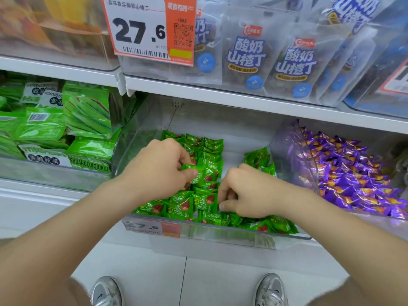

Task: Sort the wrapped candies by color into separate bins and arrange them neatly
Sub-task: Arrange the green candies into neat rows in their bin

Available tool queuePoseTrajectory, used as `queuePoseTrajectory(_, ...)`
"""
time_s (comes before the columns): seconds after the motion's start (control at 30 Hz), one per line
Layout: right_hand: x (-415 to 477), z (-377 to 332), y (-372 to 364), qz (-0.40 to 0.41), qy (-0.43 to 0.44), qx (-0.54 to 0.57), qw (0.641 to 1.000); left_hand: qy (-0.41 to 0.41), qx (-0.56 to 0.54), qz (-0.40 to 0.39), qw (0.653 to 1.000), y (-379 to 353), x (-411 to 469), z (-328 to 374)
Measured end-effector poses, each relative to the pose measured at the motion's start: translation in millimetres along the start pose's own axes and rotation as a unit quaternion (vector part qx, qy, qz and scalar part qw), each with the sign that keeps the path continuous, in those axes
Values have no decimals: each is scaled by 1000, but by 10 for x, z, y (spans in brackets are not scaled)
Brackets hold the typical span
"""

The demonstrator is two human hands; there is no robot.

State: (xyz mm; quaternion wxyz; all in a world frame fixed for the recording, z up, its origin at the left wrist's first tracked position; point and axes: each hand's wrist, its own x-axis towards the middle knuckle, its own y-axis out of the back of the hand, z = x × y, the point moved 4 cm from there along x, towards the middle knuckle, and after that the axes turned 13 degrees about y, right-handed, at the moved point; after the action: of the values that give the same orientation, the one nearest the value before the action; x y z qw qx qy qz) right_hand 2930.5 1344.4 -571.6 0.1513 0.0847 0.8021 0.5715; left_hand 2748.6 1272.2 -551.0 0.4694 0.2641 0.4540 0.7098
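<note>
we are pinching a green wrapped candy (pixel 190 171) between the thumb and curled fingers of our left hand (pixel 162 167), holding it just over the rows of green candies (pixel 199 204) lying in the middle clear bin (pixel 220 238). our right hand (pixel 247 196) is resting knuckles-up on the same heap, nearer the front wall, its fingers curling down into the wrappers; we cannot tell whether it is grasping one. both forearms are reaching forward and inward from the lower corners, and the hands are sitting close together without touching.

a small label (pixel 151 227) on the bin's front is showing what looks like 27.8, blurred. the bin just to the right is holding purple candies (pixel 353 175) with orange marks. on the left, green packs (pixel 88 149) are showing okra pictures and the letters "shuangcuiqiukui". on the shelf above, a red and white price tag (pixel 141 29) is reading 27.6 beside a qr code, and clear pouches (pixel 245 54) are carrying blue writing, 酸奶山楂丁. grey sneakers (pixel 106 292) are standing on the pale floor below.
</note>
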Motion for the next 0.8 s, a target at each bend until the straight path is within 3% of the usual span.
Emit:
queuePoseTrajectory(0.17,58,-61,-204,-79,6,-123,989,13,18,-3,1000,-30,-44,-9)
queuePoseTrajectory(0.33,72,-44,-189,-102,5,-116,988,10,21,-13,1000,-84,-57,3)
queuePoseTrajectory(0.43,60,-25,-111,-78,-7,-45,996,15,30,-8,999,-83,-40,-19)
queuePoseTrajectory(0.57,59,-3,-5,19,-5,0,1000,15,40,-4,999,-79,-13,-47)
queuePoseTrajectory(0.8,126,-4,-71,21,-8,-10,1000,-3,3,-43,999,-36,-12,-27)
